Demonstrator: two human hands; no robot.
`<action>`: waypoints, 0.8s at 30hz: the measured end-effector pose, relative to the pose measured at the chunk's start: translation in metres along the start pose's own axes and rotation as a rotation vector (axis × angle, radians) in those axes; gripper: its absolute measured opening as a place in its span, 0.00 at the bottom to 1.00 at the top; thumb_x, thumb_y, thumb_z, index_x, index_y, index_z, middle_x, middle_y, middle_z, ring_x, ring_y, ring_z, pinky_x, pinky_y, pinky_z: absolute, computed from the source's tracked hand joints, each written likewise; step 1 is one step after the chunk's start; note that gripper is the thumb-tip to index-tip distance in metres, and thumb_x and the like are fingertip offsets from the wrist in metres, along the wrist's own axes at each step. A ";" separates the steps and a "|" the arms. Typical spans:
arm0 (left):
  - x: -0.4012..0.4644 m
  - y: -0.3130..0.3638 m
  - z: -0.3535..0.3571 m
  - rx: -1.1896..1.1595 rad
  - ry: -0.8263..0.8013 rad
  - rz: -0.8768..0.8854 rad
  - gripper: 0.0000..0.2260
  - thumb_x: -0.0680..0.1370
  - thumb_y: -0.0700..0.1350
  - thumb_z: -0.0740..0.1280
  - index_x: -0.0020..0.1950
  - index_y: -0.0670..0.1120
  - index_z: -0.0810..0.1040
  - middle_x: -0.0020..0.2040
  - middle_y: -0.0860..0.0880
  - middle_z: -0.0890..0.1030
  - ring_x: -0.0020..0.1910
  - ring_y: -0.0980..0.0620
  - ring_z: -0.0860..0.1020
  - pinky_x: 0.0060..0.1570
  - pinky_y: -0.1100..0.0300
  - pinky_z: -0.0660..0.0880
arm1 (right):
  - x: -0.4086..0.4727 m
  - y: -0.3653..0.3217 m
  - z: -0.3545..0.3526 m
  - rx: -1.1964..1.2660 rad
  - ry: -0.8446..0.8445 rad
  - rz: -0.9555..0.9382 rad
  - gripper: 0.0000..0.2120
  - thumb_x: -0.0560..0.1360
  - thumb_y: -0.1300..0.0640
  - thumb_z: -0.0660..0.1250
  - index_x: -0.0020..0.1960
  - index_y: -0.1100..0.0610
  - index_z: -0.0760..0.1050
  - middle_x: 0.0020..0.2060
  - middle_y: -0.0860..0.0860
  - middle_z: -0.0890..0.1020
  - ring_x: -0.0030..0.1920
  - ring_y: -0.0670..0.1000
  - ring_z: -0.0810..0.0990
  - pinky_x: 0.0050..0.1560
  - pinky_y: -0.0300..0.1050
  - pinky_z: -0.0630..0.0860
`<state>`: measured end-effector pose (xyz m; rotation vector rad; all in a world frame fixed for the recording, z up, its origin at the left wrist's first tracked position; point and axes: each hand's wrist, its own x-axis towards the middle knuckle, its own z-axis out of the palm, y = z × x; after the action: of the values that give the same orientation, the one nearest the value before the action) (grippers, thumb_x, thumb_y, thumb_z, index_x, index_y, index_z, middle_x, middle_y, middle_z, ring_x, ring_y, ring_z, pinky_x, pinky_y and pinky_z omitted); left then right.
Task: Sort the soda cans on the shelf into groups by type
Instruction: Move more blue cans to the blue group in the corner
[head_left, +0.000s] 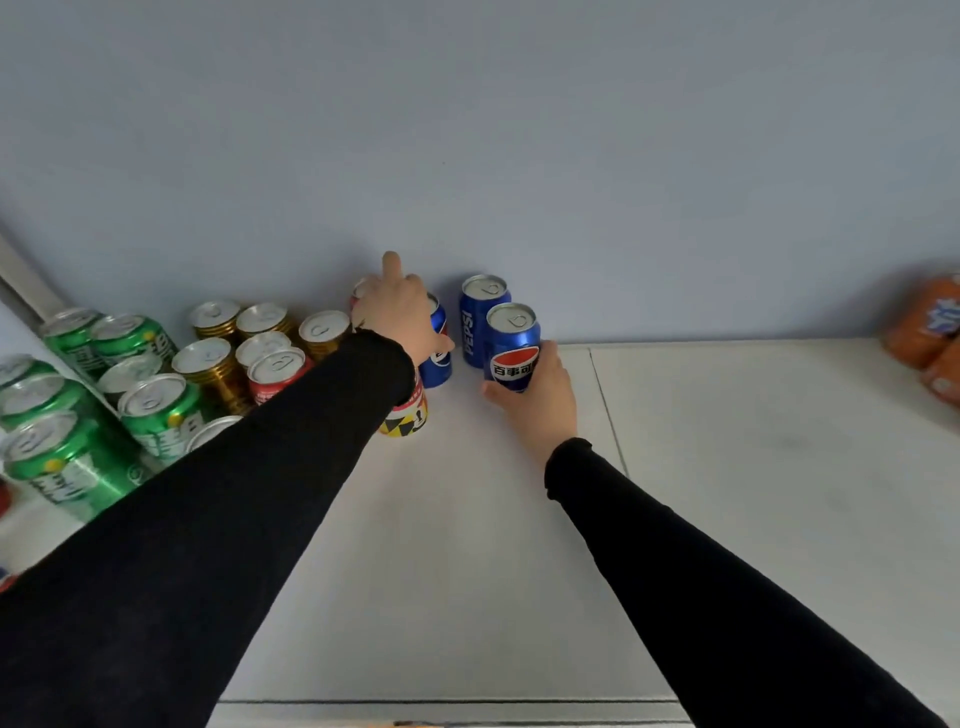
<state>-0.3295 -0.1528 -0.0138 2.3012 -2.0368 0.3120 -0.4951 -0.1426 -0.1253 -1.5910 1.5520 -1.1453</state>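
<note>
Head view: blue-can grouping is underway on the shelf (727, 467). Right hand (535, 400) is gripping a Pepsi can (511, 348), setting it just in front of the rear Pepsi can (480, 317). Left hand (402, 317) is curling over a third blue can (436, 353) left of that; its hold is unclear. Next, probably: slide that one in beside the pair.

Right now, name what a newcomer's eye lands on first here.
Two black-sleeved arms reach in: the right hand grips a blue Pepsi can mid-shelf, and the left hand rests on cans beside it. At far left stands a crowd of green cans and gold cans.
</note>
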 end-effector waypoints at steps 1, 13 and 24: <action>-0.001 -0.001 -0.002 -0.012 -0.007 0.022 0.35 0.68 0.66 0.75 0.61 0.40 0.73 0.60 0.41 0.67 0.49 0.42 0.78 0.52 0.48 0.78 | -0.001 -0.001 0.000 0.019 0.004 0.008 0.33 0.69 0.53 0.79 0.69 0.57 0.68 0.61 0.53 0.79 0.59 0.53 0.78 0.55 0.44 0.77; -0.045 0.031 -0.043 -0.392 -0.041 0.387 0.26 0.68 0.55 0.78 0.62 0.48 0.76 0.56 0.47 0.80 0.53 0.45 0.77 0.56 0.51 0.75 | -0.061 0.001 -0.082 0.157 0.178 0.079 0.29 0.67 0.54 0.81 0.61 0.51 0.68 0.49 0.41 0.80 0.46 0.35 0.79 0.37 0.24 0.72; -0.090 0.218 -0.066 -0.513 -0.038 0.742 0.26 0.68 0.53 0.79 0.64 0.50 0.76 0.55 0.50 0.81 0.54 0.47 0.76 0.50 0.56 0.73 | -0.123 0.066 -0.257 0.089 0.413 0.108 0.29 0.68 0.52 0.80 0.63 0.51 0.70 0.50 0.41 0.80 0.47 0.37 0.79 0.39 0.25 0.74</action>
<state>-0.5622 -0.0820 0.0132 1.2265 -2.5303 -0.2196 -0.7456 0.0052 -0.0937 -1.2473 1.7892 -1.5275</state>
